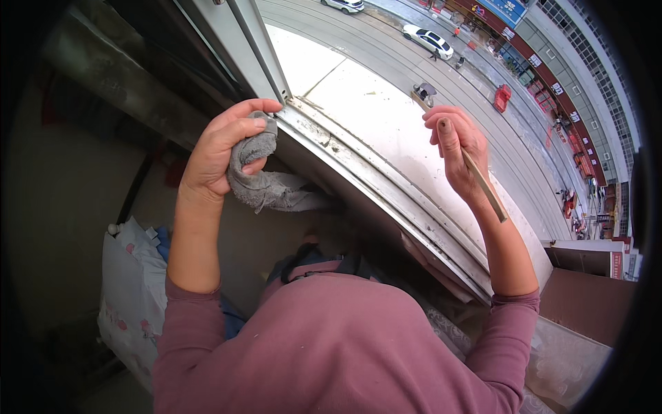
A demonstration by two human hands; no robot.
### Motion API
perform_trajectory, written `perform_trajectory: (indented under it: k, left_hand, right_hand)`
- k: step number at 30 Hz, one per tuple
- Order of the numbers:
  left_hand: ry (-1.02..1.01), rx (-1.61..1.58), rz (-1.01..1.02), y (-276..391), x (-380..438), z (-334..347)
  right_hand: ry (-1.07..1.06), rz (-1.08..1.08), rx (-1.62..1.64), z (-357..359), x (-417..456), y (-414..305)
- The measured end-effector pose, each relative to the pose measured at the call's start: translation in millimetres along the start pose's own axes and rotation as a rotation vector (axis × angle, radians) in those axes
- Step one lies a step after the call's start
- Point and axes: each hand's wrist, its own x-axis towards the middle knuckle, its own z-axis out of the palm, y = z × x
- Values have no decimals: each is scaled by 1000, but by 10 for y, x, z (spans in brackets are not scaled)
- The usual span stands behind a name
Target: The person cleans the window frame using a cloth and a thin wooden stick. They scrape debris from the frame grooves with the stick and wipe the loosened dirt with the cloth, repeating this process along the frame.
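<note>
A crumpled grey cloth [258,191] hangs from my left hand [214,145], pinched between thumb and fingers. This hand is beside the lower corner of the grey window sash frame [248,52]. My right hand [460,145] is raised above the white outer ledge [382,129], gripping a thin, flat wooden stick [486,189]. One end of the stick points back along my forearm; its other end shows just beyond the fingers. Between both hands runs the white window track [362,165], with dark dirt and crumbs in its grooves. My right thumb has a dark smudge.
Past the ledge, the open window looks down on a street [351,31] with white cars [428,41] and a red vehicle [501,98]. Bedding with a floral pattern [129,290] lies at left. Patterned pale fabric [563,357] lies at lower right.
</note>
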Motion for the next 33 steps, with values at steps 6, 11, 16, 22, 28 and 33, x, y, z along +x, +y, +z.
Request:
perform_trajectory:
  k: [6,11,16,22,28,33]
  left_hand:
    - [67,356,-88,-337,17,200]
    - [59,440,-85,-404,91,172]
    - [32,571,-100,-473,125,127]
    - [-41,662,-161,-483,172,243]
    - [-130,1008,-106,-464,190,298]
    - [-189,1119,-45,-551,253,327]
  right_hand:
    - [-194,313,678,529,-12,-427]
    - [-241,472,848,824,134,-339]
    - [-223,561,823,800,114,-381]
    - [-165,604,845,594,56,-437]
    - [-131,641,826,380,-140,-405]
    - [-108,626,863,461,-200,-331]
